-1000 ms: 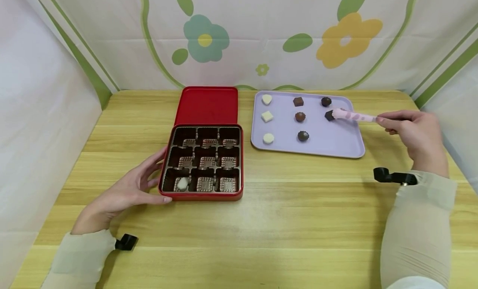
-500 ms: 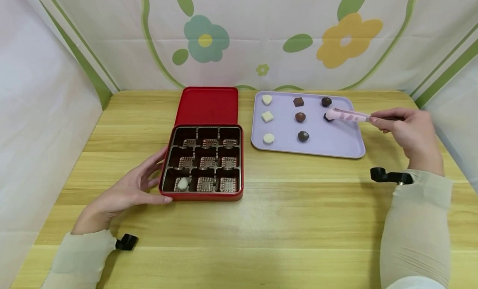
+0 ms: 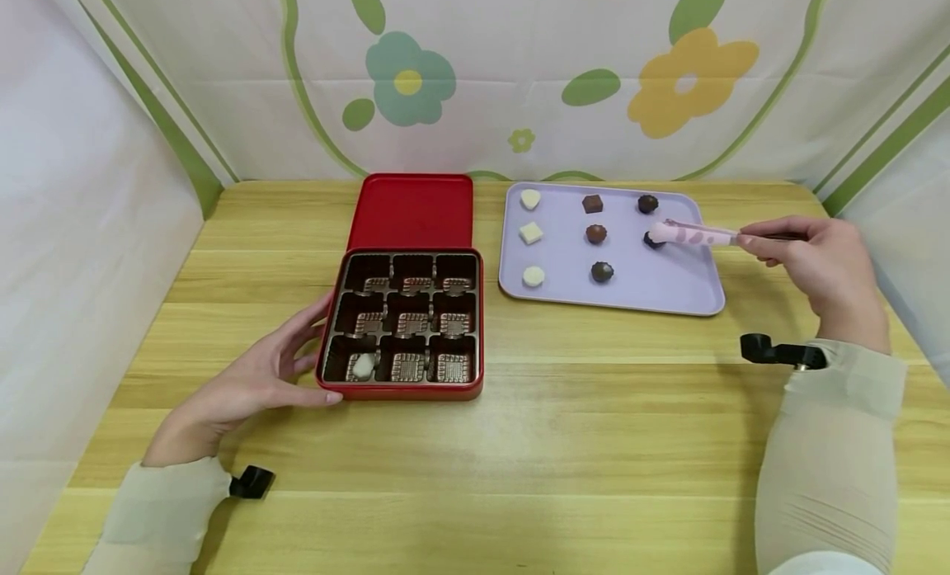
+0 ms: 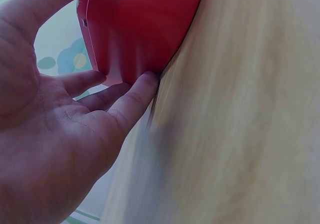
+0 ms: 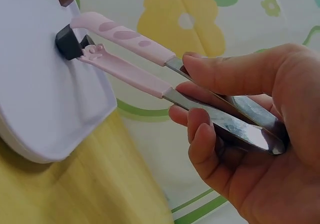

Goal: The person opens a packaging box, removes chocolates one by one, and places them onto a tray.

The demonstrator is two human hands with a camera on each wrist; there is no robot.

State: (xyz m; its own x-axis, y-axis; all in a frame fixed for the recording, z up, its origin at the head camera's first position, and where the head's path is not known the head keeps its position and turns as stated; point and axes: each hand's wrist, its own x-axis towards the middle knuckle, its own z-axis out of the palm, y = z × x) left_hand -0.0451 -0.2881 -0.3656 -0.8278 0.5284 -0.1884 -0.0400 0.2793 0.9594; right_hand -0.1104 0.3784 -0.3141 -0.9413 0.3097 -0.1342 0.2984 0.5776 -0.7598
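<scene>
My right hand (image 3: 831,257) holds small tongs (image 5: 132,44) with pink spotted tips and metal handles, thumb on one arm and fingers on the other. The tips reach either side of a dark square chocolate (image 5: 69,42) on the lilac tray (image 3: 653,294); in the head view they mostly cover it. My left hand (image 3: 252,377) rests at the near left corner of a red tin (image 3: 416,391), fingers extended along its side and thumb by its front. Inside, a brown divided insert has one white chocolate (image 3: 363,365) in its near left compartment.
Several other chocolates share the tray: white ones (image 3: 530,233) at left, brown ones (image 3: 596,233) in the middle, a dark round one (image 3: 648,204) behind the tongs. A red lid (image 3: 414,208) lies behind the tin. A flowered curtain (image 3: 475,80) hangs along the back.
My right hand has moved slightly left since a second ago, bringing the tong tips further over the dark square chocolate. My left hand and the tin have stayed put.
</scene>
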